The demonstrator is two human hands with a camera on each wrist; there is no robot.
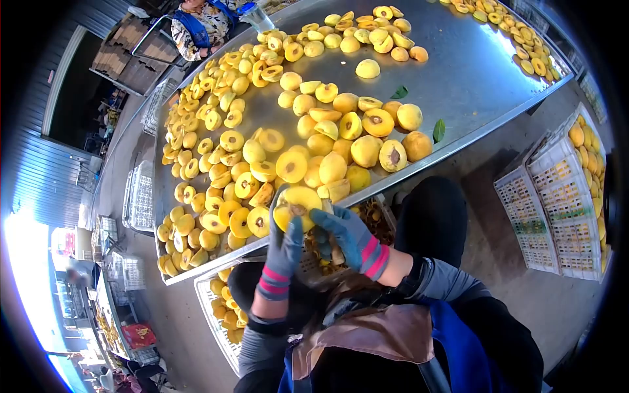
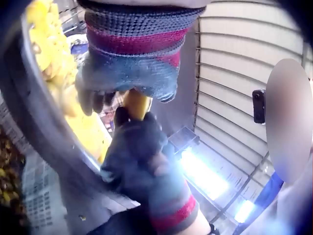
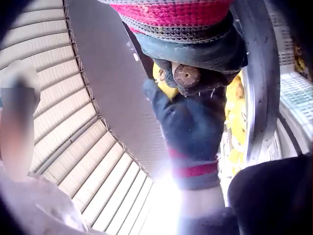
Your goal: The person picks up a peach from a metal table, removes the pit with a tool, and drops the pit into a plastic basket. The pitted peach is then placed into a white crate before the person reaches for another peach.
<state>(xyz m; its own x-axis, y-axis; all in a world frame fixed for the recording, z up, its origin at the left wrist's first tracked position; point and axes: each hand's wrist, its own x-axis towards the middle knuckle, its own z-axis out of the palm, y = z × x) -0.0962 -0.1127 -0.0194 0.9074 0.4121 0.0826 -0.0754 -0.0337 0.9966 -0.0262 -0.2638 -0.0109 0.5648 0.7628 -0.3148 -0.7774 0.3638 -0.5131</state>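
Note:
Both hands wear grey-blue gloves with pink bands. In the head view the left hand (image 1: 285, 247) grips a cut yellow fruit (image 1: 297, 204), its brown middle facing up, over the table's near edge. My right hand (image 1: 348, 237) touches that fruit with the thumb and has its fingers curled round a wooden handle (image 1: 333, 243). In the right wrist view the handle's round end (image 3: 187, 75) sticks out of the right hand (image 3: 195, 54). Between the hands, the left wrist view shows part of the fruit (image 2: 137, 105). Any blade or tip on the handle is hidden.
Many halved fruits (image 1: 240, 223) cover the near and left parts of the metal table (image 1: 458, 85). Crates of fruit (image 1: 557, 196) stand on the right, another crate (image 1: 219, 321) below the table edge. A person (image 1: 200, 29) is at the far side.

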